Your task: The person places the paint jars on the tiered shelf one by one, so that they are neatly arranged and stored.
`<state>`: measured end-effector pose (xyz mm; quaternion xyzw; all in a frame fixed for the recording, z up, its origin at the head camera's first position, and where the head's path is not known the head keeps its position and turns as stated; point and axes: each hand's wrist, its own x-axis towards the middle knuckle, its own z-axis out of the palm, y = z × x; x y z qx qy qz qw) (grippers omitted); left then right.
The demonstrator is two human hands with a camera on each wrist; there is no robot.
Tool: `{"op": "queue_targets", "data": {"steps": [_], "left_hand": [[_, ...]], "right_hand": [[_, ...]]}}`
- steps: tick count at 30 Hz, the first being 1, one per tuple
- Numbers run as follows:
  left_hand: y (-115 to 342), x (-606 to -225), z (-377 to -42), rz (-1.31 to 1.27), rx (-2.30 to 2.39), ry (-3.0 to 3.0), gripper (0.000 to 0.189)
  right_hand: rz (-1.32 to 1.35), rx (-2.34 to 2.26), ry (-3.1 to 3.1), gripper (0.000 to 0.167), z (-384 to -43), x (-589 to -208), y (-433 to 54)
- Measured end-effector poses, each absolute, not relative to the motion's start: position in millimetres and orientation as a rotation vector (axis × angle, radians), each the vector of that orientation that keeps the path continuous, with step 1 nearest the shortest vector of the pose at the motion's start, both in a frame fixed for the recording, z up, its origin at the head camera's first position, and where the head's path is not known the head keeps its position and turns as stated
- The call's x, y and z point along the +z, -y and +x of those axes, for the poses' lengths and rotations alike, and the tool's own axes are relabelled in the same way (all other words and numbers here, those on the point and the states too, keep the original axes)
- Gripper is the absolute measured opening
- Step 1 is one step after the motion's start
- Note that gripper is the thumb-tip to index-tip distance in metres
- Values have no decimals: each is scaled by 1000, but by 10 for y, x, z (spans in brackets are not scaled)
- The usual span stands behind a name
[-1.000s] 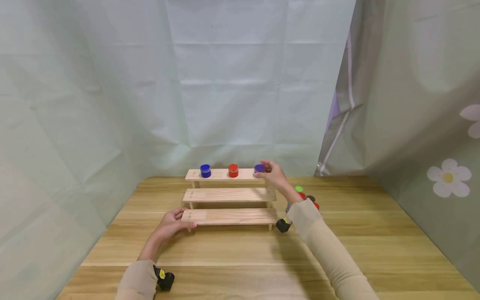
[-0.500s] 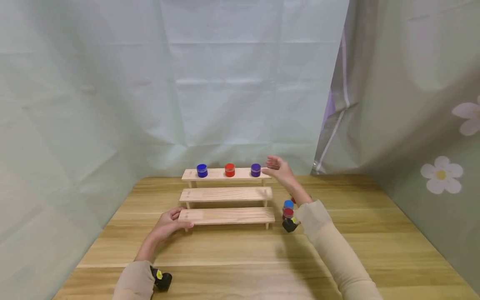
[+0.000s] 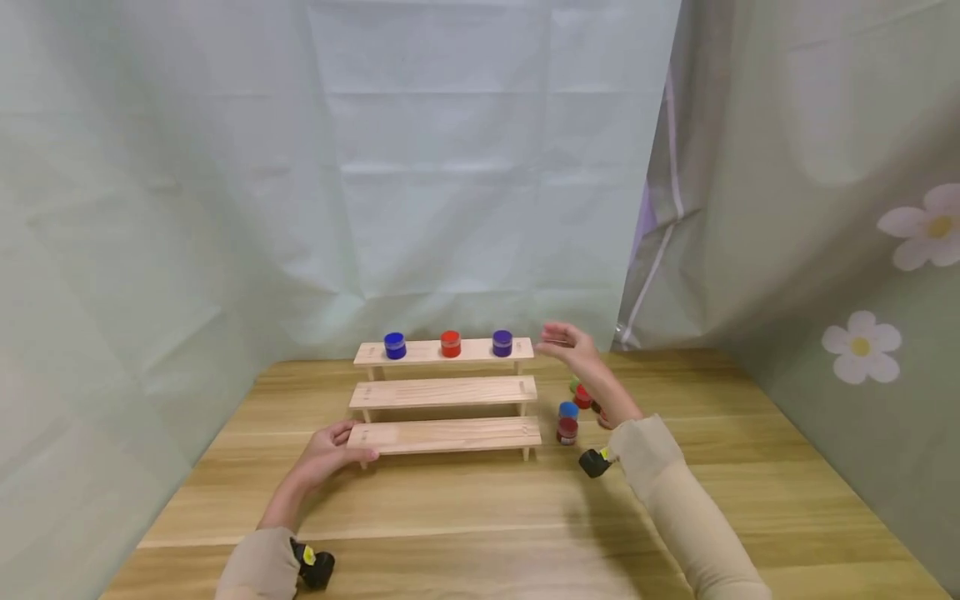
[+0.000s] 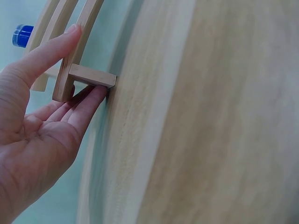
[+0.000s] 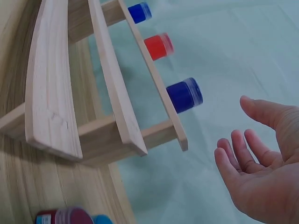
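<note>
A three-tier wooden display stand stands on the table, its lowest shelf toward me. My left hand holds the left end of that shelf. In the left wrist view the thumb lies along the shelf's edge and the fingers reach round by the leg. On the top shelf sit a blue paint jar, a red paint jar and a purple paint jar, spaced apart. To the right of the purple jar, my right hand hangs in the air with loose fingers, holding nothing, apart from the stand.
Right of the stand, a dark red jar and a light blue jar sit on the wooden table. More jars, among them a red one, are partly behind the right forearm. A pale curtain hangs close behind the stand.
My right hand has let go of the purple jar on the top shelf and drawn away to the right. The left hand keeps its hold. The head view has shifted slightly.
</note>
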<state>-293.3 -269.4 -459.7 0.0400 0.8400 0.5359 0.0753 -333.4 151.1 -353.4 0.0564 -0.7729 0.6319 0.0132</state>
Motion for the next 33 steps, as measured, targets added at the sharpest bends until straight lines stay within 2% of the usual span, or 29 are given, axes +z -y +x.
{"op": "queue_targets", "data": {"steps": [12, 33], "left_hand": [[2716, -4597, -2921, 115, 1612, -2512, 88], [2699, -4584, -2938, 131, 1618, -2504, 86]], "right_hand": [[96, 1898, 2466, 46, -3236, -3769, -1706], [70, 1832, 2537, 43, -3045, -4324, -1849]]}}
